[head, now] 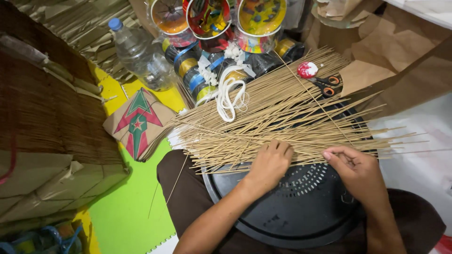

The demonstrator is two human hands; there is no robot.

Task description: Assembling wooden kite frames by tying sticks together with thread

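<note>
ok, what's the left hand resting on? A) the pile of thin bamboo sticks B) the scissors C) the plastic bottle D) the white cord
A: the left hand lies knuckles-up on the near edge of the pile of thin bamboo sticks; the scissors, plastic bottle and white cord all sit farther off, untouched.

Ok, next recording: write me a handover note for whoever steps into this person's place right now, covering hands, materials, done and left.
Left hand: palm down, pressing on the pile of thin pale bamboo sticks.
Right hand: fingertips pinched at the pile's near edge; whether on a stick, cannot tell.
The sticks lie fanned across a round black perforated plastic cover on the lap.
Orange-handled scissors and a white cord loop lie on the far side of the pile.
Done: no sorted sticks visible. Left: the whole pile.
</note>
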